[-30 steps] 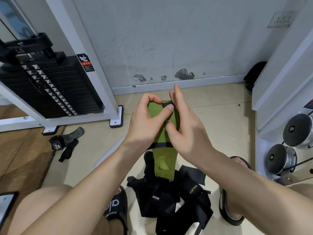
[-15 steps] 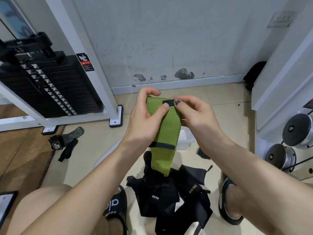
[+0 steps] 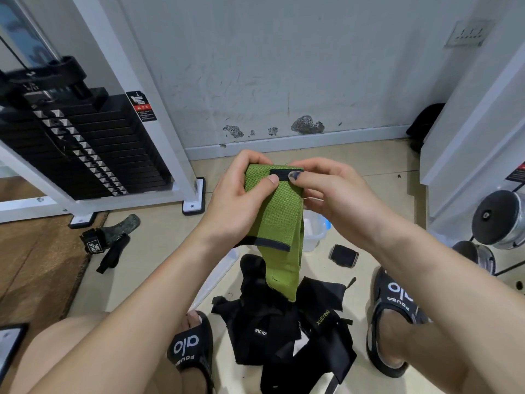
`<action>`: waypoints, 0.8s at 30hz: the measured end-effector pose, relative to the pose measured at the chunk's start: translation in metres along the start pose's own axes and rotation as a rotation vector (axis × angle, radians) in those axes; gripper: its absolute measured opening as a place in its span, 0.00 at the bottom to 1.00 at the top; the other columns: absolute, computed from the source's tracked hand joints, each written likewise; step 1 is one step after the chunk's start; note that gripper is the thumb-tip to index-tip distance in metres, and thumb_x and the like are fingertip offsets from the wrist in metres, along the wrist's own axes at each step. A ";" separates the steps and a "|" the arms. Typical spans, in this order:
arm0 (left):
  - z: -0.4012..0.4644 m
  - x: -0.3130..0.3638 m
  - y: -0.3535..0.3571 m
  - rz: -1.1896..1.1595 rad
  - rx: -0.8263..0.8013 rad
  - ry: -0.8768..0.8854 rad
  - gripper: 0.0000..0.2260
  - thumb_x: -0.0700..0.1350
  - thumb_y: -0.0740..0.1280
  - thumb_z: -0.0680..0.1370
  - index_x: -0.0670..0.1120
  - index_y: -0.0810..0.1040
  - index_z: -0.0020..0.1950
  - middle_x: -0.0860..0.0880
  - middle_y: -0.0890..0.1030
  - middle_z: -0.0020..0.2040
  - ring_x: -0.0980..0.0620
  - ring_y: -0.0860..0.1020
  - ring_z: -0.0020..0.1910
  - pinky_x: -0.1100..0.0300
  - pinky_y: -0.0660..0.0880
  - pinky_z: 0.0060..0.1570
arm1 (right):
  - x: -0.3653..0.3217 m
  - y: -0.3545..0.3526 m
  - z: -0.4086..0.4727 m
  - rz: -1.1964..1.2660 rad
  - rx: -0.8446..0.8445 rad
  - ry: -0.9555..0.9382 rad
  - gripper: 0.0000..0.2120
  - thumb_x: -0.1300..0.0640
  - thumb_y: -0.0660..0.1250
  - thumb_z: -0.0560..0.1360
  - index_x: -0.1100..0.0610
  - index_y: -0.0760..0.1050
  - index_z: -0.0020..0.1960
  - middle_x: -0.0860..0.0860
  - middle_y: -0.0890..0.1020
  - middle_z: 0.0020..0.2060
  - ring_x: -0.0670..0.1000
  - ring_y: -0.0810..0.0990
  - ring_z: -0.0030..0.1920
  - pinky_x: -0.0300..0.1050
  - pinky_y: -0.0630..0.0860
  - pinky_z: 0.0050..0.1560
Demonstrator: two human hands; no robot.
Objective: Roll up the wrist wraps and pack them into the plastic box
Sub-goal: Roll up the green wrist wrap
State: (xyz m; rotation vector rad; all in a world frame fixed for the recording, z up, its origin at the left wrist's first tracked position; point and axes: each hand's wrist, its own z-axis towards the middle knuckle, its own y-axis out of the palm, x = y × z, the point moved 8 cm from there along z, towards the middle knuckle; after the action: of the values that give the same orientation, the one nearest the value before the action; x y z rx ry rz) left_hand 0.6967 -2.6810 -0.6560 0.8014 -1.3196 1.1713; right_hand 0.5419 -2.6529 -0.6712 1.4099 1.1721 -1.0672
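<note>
A green wrist wrap (image 3: 279, 220) with a black tab at its top hangs in front of me, its tail dangling toward the floor. My left hand (image 3: 241, 200) pinches its upper left edge, thumb on the front. My right hand (image 3: 332, 194) pinches the top right by the black tab. Behind the wrap, a clear plastic box (image 3: 314, 233) sits on the floor, mostly hidden. A pile of black wraps (image 3: 284, 334) lies between my feet. A rolled black wrap (image 3: 343, 255) lies right of the box.
A clear lid (image 3: 216, 277) lies on the floor left of the pile. A weight-stack machine (image 3: 85, 143) stands at the left, with black straps (image 3: 110, 240) near its foot. Dumbbells (image 3: 500, 217) sit at the right. My sandalled feet (image 3: 395, 317) flank the pile.
My right hand came off the flat wrap and curled onto its top edge by the black tab. The wrap's top has been folded over, and both hands have lifted slightly.
</note>
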 end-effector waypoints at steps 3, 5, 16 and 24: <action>-0.002 0.002 0.002 0.010 -0.022 0.010 0.04 0.40 0.69 0.81 0.47 0.75 0.53 0.53 0.80 0.42 0.53 0.79 0.42 0.52 0.78 0.46 | -0.005 -0.003 0.000 -0.041 0.004 -0.063 0.06 0.68 0.68 0.78 0.64 0.81 0.54 0.58 0.84 0.42 0.51 0.84 0.42 0.42 0.81 0.45; -0.001 0.002 0.001 0.033 -0.040 0.006 0.05 0.42 0.70 0.80 0.48 0.75 0.53 0.53 0.80 0.42 0.52 0.80 0.44 0.50 0.78 0.48 | -0.005 -0.004 -0.001 -0.057 0.018 -0.099 0.06 0.69 0.68 0.78 0.65 0.81 0.54 0.59 0.84 0.42 0.51 0.84 0.41 0.41 0.81 0.44; -0.004 -0.032 0.013 -0.257 0.078 -0.265 0.17 0.53 0.71 0.70 0.54 0.73 0.56 0.56 0.84 0.39 0.51 0.83 0.44 0.46 0.78 0.57 | 0.000 -0.003 -0.004 -0.020 0.073 -0.168 0.05 0.69 0.69 0.79 0.66 0.80 0.54 0.70 0.82 0.52 0.57 0.83 0.48 0.58 0.80 0.58; -0.003 -0.013 0.015 -0.235 0.003 -0.140 0.08 0.38 0.68 0.82 0.48 0.71 0.54 0.53 0.82 0.39 0.52 0.81 0.40 0.56 0.78 0.44 | -0.001 -0.005 -0.007 0.061 0.065 -0.128 0.06 0.69 0.68 0.78 0.60 0.80 0.50 0.59 0.83 0.45 0.51 0.83 0.43 0.42 0.80 0.47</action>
State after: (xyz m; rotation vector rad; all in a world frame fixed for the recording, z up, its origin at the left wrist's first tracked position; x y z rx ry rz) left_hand 0.6848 -2.6761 -0.6717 1.0262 -1.2972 0.9453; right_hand 0.5373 -2.6454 -0.6704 1.3971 1.0050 -1.1438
